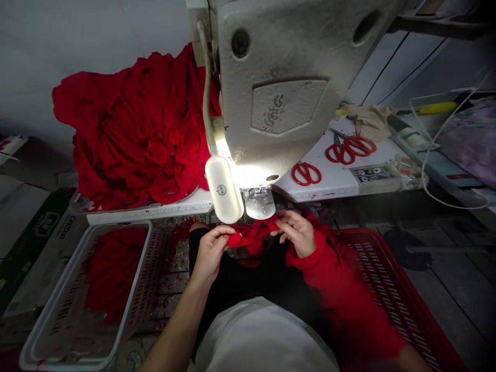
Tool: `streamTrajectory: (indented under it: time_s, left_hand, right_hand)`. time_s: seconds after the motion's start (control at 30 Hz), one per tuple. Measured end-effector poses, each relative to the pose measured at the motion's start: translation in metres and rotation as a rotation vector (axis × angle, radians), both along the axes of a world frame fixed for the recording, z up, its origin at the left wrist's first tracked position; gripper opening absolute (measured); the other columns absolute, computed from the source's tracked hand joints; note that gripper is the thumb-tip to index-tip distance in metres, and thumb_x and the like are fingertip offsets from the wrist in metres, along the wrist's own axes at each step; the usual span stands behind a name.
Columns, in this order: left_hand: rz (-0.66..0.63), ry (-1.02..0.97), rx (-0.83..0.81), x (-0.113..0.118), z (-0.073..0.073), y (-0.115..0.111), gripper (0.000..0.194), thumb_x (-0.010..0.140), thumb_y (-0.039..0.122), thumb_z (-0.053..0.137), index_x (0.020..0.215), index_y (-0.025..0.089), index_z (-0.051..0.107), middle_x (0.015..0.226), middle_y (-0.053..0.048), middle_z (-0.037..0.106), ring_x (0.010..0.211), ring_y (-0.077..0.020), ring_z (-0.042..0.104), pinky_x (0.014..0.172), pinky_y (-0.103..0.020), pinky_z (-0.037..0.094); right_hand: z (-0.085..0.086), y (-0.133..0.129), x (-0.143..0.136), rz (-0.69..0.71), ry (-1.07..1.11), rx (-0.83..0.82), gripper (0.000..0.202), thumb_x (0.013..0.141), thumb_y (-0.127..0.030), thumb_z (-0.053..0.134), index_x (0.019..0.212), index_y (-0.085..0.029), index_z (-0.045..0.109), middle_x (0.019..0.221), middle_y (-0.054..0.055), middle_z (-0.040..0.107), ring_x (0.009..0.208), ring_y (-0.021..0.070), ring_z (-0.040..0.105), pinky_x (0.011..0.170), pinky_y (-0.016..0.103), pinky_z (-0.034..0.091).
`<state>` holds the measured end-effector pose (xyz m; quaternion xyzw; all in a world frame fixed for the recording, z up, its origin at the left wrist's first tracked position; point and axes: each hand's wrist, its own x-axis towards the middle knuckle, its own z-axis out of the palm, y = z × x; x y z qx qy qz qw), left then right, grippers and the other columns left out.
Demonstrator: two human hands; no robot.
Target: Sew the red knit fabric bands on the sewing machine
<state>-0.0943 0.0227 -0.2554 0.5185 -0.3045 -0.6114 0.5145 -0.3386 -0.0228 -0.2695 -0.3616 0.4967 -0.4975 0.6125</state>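
A piece of red fabric [253, 237] is stretched between my two hands, just in front of the sewing machine [287, 62]. My left hand [211, 248] pinches its left end between thumb and fingers. At the other end, my right hand [296, 232] is closed on the cloth, close to the machine's clear plate [260, 204]. More red fabric [341, 289] is bunched around my right forearm and hangs down on that side. A lit lamp [223, 190] on a bent stalk hides part of the needle area.
Left of the machine lies a large heap of red fabric [143, 129]. A white basket [145, 258] holding red cloth stands below it; a red basket [403, 310] is at my right. Red-handled scissors [306, 174] and a small parts tray [372, 174] lie on the tabletop [329, 181].
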Motion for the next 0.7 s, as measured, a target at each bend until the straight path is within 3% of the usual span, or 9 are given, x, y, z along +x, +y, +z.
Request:
streamTrajectory:
  time_s: [0.07,0.13,0.2,0.3,0.37,0.47,0.57,0.63,0.7]
  left_hand:
    - [-0.044,0.070,-0.008,-0.003,0.008,0.001,0.009,0.082,0.017,0.073,0.089,0.015,0.078,0.103,-0.006,0.071,0.090,-0.0148,0.069,0.075,-0.019,0.055]
    - [-0.077,0.073,-0.062,-0.009,0.017,0.002,0.008,0.085,0.017,0.073,0.089,0.016,0.079,0.106,-0.007,0.069,0.095,-0.0158,0.068,0.078,-0.020,0.055]
    - [-0.083,0.011,-0.173,-0.016,0.025,0.001,0.008,0.088,0.019,0.072,0.092,0.017,0.079,0.108,-0.007,0.068,0.101,-0.0172,0.068,0.084,-0.023,0.055]
    - [-0.117,-0.142,-0.315,-0.020,0.031,-0.008,0.014,0.091,0.024,0.072,0.101,0.018,0.079,0.112,-0.009,0.068,0.108,-0.0203,0.068,0.094,-0.028,0.054]
    - [-0.259,-0.301,-0.328,-0.016,0.030,-0.015,0.017,0.090,0.030,0.074,0.100,0.018,0.080,0.112,-0.010,0.070,0.108,-0.0224,0.068,0.093,-0.030,0.054]
    - [-0.650,-0.523,-0.241,-0.003,0.028,-0.019,0.025,0.086,0.040,0.078,0.086,0.015,0.079,0.091,-0.008,0.072,0.088,-0.0206,0.070,0.076,-0.027,0.054]
    - [-0.978,-0.483,-0.085,0.003,0.030,-0.017,0.034,0.091,0.048,0.070,0.091,0.014,0.075,0.074,-0.003,0.069,0.064,-0.0154,0.066,0.058,-0.023,0.047]
    - [-1.027,-0.491,-0.093,0.000,0.035,-0.016,0.035,0.096,0.047,0.063,0.094,0.014,0.073,0.070,-0.001,0.066,0.059,-0.0128,0.061,0.055,-0.021,0.042]
    - [-0.985,-0.600,-0.207,-0.006,0.041,-0.016,0.033,0.098,0.044,0.061,0.091,0.014,0.074,0.069,0.000,0.064,0.060,-0.0115,0.057,0.057,-0.022,0.039]
  right_hand:
    - [0.002,-0.008,-0.003,-0.039,-0.021,-0.015,0.052,0.074,-0.044,0.088,0.115,-0.018,0.069,0.089,0.006,0.077,0.077,0.0242,0.080,0.045,0.018,0.053]
    - [0.004,-0.007,0.002,0.052,-0.056,-0.029,0.050,0.076,-0.045,0.087,0.115,-0.019,0.071,0.099,0.008,0.077,0.087,0.0250,0.079,0.051,0.020,0.057]
    - [0.006,0.003,0.012,0.337,-0.096,-0.018,0.049,0.076,-0.047,0.086,0.114,-0.018,0.073,0.102,0.009,0.077,0.085,0.0224,0.078,0.057,0.023,0.060]
    - [0.011,0.022,0.021,0.955,-0.026,0.055,0.051,0.071,-0.047,0.089,0.111,-0.017,0.078,0.082,0.004,0.076,0.059,0.0141,0.070,0.049,0.020,0.054]
    - [0.016,0.027,0.015,1.153,0.138,0.048,0.044,0.074,-0.050,0.086,0.101,-0.016,0.082,0.062,-0.001,0.070,0.042,0.0086,0.059,0.039,0.015,0.044]
    - [0.027,0.020,-0.006,1.027,0.396,-0.022,0.041,0.079,-0.053,0.080,0.100,-0.017,0.082,0.070,0.000,0.074,0.034,0.0060,0.054,0.034,0.015,0.037]
    - [0.036,0.009,-0.024,0.920,0.570,-0.089,0.038,0.081,-0.046,0.080,0.109,-0.020,0.080,0.096,0.005,0.079,0.035,0.0065,0.059,0.036,0.017,0.039]
    - [0.039,0.005,-0.027,0.960,0.599,-0.163,0.032,0.086,-0.046,0.075,0.104,-0.021,0.082,0.093,0.005,0.079,0.036,0.0076,0.061,0.040,0.019,0.041]
    - [0.039,0.005,-0.024,0.989,0.590,-0.288,0.030,0.091,-0.047,0.070,0.097,-0.021,0.084,0.087,0.005,0.078,0.047,0.0109,0.067,0.051,0.020,0.046]
